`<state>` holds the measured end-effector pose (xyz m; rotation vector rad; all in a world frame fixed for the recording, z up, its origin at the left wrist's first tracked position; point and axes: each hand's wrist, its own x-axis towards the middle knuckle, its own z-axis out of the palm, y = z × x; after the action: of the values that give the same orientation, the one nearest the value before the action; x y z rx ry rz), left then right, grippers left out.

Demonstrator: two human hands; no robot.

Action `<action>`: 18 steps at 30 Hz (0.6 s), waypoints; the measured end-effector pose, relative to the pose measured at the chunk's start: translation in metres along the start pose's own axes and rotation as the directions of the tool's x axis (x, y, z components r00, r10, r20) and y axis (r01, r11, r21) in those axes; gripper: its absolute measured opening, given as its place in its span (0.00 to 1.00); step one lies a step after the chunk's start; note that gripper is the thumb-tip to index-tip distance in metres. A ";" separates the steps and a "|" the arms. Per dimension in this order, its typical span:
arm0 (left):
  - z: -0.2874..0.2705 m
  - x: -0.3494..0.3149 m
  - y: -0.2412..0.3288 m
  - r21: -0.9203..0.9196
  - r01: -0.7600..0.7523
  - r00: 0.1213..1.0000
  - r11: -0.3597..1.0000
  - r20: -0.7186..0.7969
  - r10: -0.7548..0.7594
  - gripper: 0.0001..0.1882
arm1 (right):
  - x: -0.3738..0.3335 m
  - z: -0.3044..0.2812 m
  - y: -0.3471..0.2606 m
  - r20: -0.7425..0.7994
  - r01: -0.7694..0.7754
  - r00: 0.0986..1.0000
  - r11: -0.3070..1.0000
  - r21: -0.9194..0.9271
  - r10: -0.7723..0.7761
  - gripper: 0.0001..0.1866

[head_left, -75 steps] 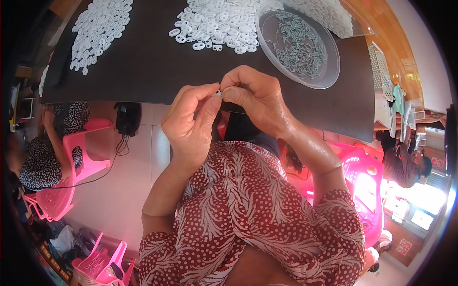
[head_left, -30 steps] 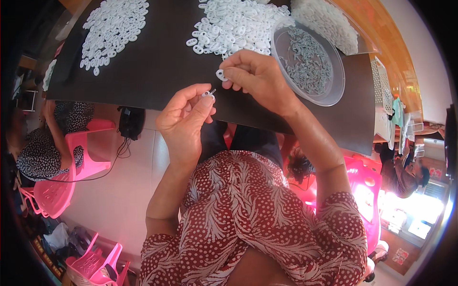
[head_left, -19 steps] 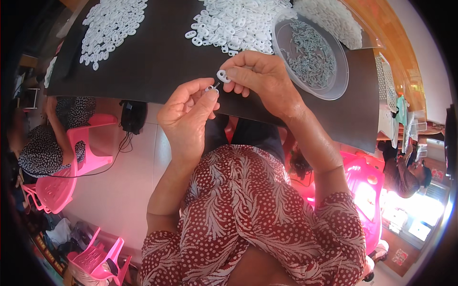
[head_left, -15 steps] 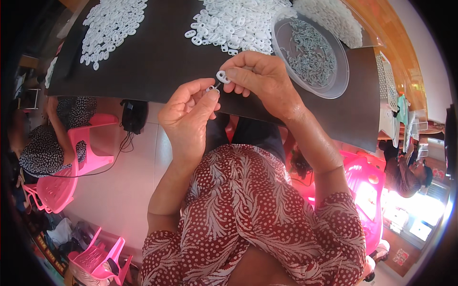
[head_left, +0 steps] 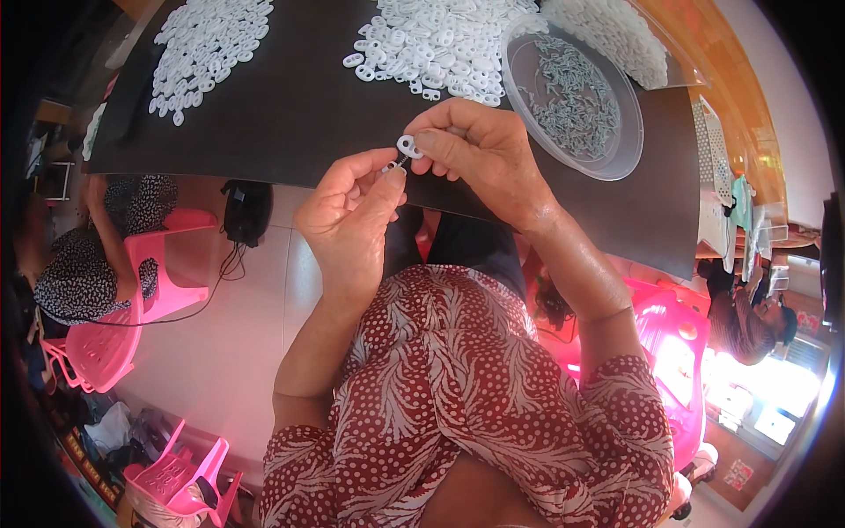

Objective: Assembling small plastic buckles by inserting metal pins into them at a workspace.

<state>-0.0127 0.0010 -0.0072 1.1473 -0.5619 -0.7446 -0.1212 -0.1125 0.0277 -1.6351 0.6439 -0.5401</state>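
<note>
Just above the table's near edge, my right hand pinches a white two-holed oval cord lock piece between thumb and fingers. Facing it, my left hand is closed on a smaller white cord lock piece, mostly covered by the thumb and fingertips. A thin dark spring bridges the narrow gap between the two parts. Whether the spring sits inside either piece is too small to tell.
On the dark table lie a pile of white oval pieces and a smaller pile farther left. At right stands a clear round tub of small springs, beside a tray of whitish parts. Other people sit on both sides.
The white oval piece in my right hand has come slightly down and left, closer to the piece in my left hand. Both hands keep their pinch.
</note>
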 end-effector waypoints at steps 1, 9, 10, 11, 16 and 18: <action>0.000 0.000 -0.001 -0.003 -0.004 1.000 1.000 0.005 0.004 0.09 | 0.000 0.001 0.000 -0.022 0.028 0.999 1.000 0.013 -0.028 0.07; -0.001 0.000 0.000 0.001 0.000 1.000 1.000 -0.007 0.000 0.09 | 0.000 0.003 0.000 -0.015 0.009 1.000 1.000 0.001 -0.009 0.07; -0.002 0.000 0.000 -0.005 0.004 1.000 1.000 -0.011 -0.004 0.09 | 0.000 0.003 0.000 -0.014 0.006 1.000 1.000 -0.001 -0.006 0.07; -0.002 0.000 0.000 -0.011 0.008 1.000 1.000 -0.015 -0.008 0.09 | 0.000 0.004 0.000 -0.012 0.006 1.000 1.000 -0.001 -0.006 0.07; -0.003 0.001 -0.002 -0.026 0.009 1.000 1.000 -0.007 -0.009 0.09 | 0.000 0.006 -0.001 -0.007 -0.021 1.000 1.000 0.012 0.022 0.07; -0.003 -0.001 -0.002 -0.033 0.006 1.000 0.999 -0.008 -0.006 0.09 | -0.002 0.007 0.000 -0.004 -0.011 1.000 1.000 0.002 0.011 0.07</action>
<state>-0.0114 0.0030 -0.0101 1.1209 -0.5380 -0.7519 -0.1178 -0.1064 0.0265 -1.6278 0.6546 -0.5368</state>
